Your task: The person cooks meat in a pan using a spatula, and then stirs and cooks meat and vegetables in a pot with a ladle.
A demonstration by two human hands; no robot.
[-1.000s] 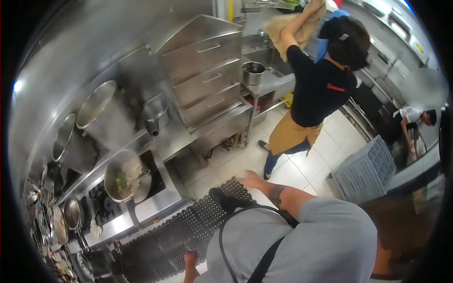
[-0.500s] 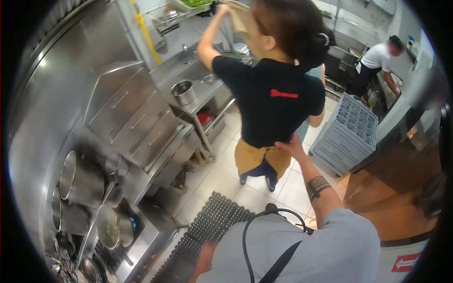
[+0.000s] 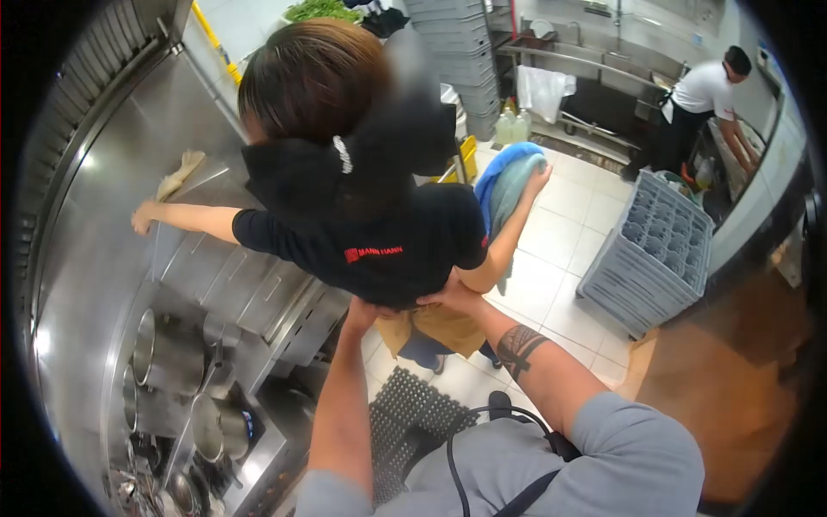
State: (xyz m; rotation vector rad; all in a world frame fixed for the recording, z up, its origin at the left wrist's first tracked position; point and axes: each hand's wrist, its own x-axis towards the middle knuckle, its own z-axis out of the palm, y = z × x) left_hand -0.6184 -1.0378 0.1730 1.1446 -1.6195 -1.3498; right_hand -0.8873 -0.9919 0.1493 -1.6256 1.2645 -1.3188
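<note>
Just in front of me stands a co-worker in a black shirt [image 3: 345, 267] and a tan apron [image 3: 444, 327]. My left hand [image 3: 363, 312] touches the back of the co-worker's waist; its fingers are partly hidden. My right hand [image 3: 448, 293] rests on the other side of the waist, fingers spread against the shirt. The co-worker's left arm reaches out with a tan cloth [image 3: 179, 174] near the steel wall. Blue and grey-green cloths [image 3: 510, 185] hang at the co-worker's right hand.
Steel pots [image 3: 168, 351] and a stove [image 3: 258, 457] are at the left. A stack of grey glass racks [image 3: 646, 258] stands on the tiles at right. Another person in white [image 3: 699, 90] bends over a far counter. A perforated black mat [image 3: 413, 422] lies below.
The co-worker is closer, and the tan cloth has moved left toward the steel wall. My left hand has risen to the co-worker's waist. My right hand stays at the waist.
</note>
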